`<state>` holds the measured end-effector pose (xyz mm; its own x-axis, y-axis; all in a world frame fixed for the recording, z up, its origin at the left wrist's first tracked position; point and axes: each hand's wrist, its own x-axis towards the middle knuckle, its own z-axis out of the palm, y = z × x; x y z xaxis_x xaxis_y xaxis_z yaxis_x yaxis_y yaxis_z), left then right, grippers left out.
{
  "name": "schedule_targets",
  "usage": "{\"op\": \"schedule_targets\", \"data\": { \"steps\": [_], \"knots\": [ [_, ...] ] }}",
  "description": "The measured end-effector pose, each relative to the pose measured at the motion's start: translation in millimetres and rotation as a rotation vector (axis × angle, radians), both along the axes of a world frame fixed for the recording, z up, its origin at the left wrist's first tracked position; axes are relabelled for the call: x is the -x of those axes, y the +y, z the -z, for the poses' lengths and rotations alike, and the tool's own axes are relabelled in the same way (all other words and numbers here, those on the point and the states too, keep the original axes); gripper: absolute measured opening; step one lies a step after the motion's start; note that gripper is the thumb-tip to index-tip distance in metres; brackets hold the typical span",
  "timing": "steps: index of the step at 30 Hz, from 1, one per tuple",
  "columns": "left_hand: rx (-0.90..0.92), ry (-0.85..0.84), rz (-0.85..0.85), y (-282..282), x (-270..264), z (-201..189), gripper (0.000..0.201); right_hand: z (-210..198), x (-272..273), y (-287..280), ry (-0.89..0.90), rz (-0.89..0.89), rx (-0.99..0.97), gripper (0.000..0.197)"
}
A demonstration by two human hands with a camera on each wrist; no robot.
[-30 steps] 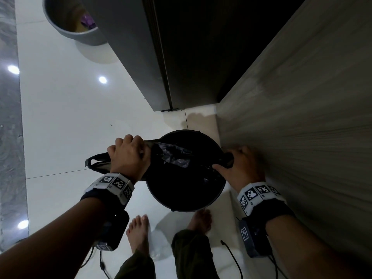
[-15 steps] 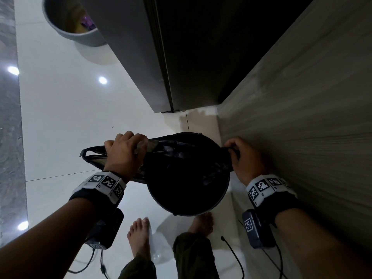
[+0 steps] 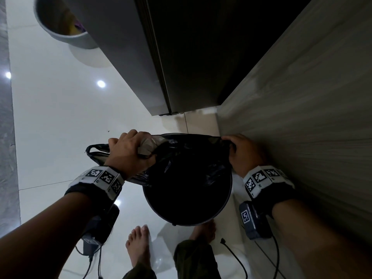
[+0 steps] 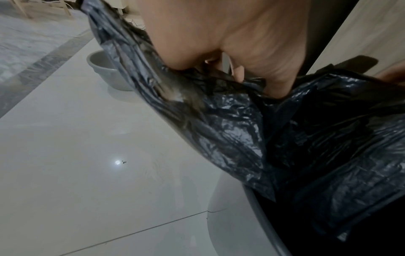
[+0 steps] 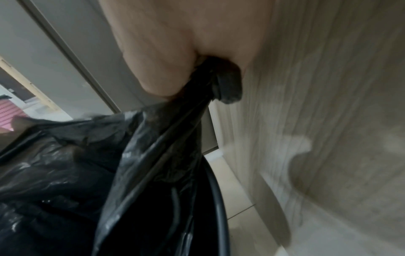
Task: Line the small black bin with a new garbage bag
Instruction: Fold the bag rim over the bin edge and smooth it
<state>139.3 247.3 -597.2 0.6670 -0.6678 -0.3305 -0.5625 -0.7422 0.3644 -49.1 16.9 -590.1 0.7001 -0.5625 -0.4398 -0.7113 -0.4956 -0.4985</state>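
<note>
I have the garbage bag [image 3: 187, 152] stretched between my two fists above the small black bin [image 3: 188, 200], which stands on the white tile floor [image 3: 60, 121] just beside the wood-grain panel [image 3: 302, 117], in front of my bare feet. My left hand [image 3: 128, 152] has its fingers curled tight round a bunched handful of the bag's mouth, held out past the bin's left rim; my right hand [image 3: 243, 156] is clamped on the opposite edge, right over the rim on the panel side. So the opening runs left to right between my hands, and the bag's body hangs down from them into the bin, with slack film draped over the near left rim. The bin's mouth lies below and slightly toward me from both grips. To my judgement, the coming move is downward and outward, folding each held edge over the rim; my right hand is nearer its part of the rim, my left has further to come in.
</note>
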Motion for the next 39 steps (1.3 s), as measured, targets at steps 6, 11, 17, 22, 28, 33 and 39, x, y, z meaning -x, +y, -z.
{"op": "schedule_targets", "data": {
  "steps": [6,11,17,22,28,33,39],
  "knots": [
    [-0.033,-0.007,0.049,-9.3,-6.2,12.6,0.071,11.8,-7.2,-2.9,0.05,-0.026,0.044,0.04],
    [-0.013,0.053,-0.039,-16.1,-11.9,14.1,0.064,20.4,-10.9,-5.2,0.042,0.018,-0.01,0.024],
    [0.003,0.023,-0.05,-17.0,-15.7,26.5,0.06,26.2,-12.3,-9.0,-0.096,0.009,-0.013,0.009],
    [0.031,-0.033,-0.003,-15.8,-16.1,28.0,0.055,31.8,-10.2,-9.3,-0.143,0.061,0.047,0.021],
    [-0.004,-0.042,0.01,-19.6,-15.3,29.2,0.058,31.3,-16.1,-6.6,-0.017,0.017,0.043,0.03],
    [-0.122,0.01,-0.006,-22.6,-9.1,36.9,0.063,42.1,-13.9,-8.2,0.117,0.045,-0.114,0.038],
    [-0.264,0.301,-0.02,-16.3,-10.2,36.8,0.069,42.5,-6.9,-4.9,0.2,0.16,-0.327,0.035]
  ]
}}
